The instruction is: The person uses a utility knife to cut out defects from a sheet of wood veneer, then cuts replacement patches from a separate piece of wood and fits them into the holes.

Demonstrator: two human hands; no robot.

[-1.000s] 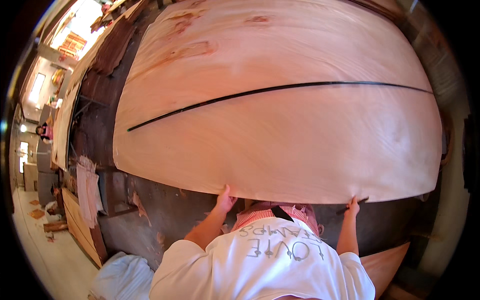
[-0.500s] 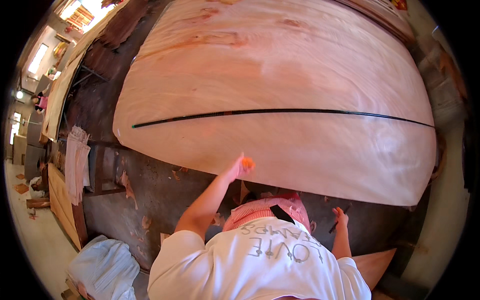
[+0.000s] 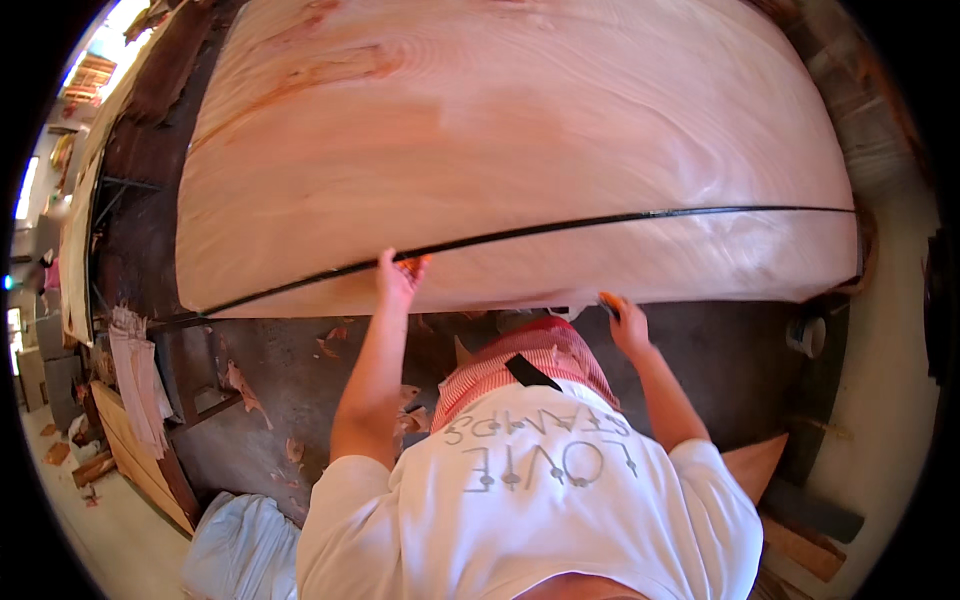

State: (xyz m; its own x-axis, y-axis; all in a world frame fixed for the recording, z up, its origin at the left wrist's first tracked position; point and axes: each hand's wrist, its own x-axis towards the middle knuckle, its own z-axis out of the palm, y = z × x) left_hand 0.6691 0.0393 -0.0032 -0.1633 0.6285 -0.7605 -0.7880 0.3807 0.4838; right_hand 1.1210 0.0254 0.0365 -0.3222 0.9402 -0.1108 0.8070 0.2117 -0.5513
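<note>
Workshop floor (image 3: 720, 370) is dark, littered with veneer scraps (image 3: 243, 393); pale veneer strips (image 3: 138, 380) hang at left. Wide wood veneer sheet (image 3: 520, 130) is spread in front of the person. Long black rod (image 3: 560, 228) lies across it on a slant, left end at the sheet's near-left corner, right end at its right edge. Left hand (image 3: 398, 278) is at the rod, left of its middle, fingers bent; can't tell if they close round it or just touch. Orange patch (image 3: 413, 265) at those fingers, covering or object unclear. Right hand (image 3: 628, 328) is closed on a slim dark tool (image 3: 609, 307), just beside the near edge. To do this well: keep the rod flat, guide it evenly so the right end doesn't swing, don't snag the thin edge. Versus half a second ago: left hand was short of the rod, now at it; rod's left end sits nearer the front edge; right hand is up closer to the sheet.
</note>
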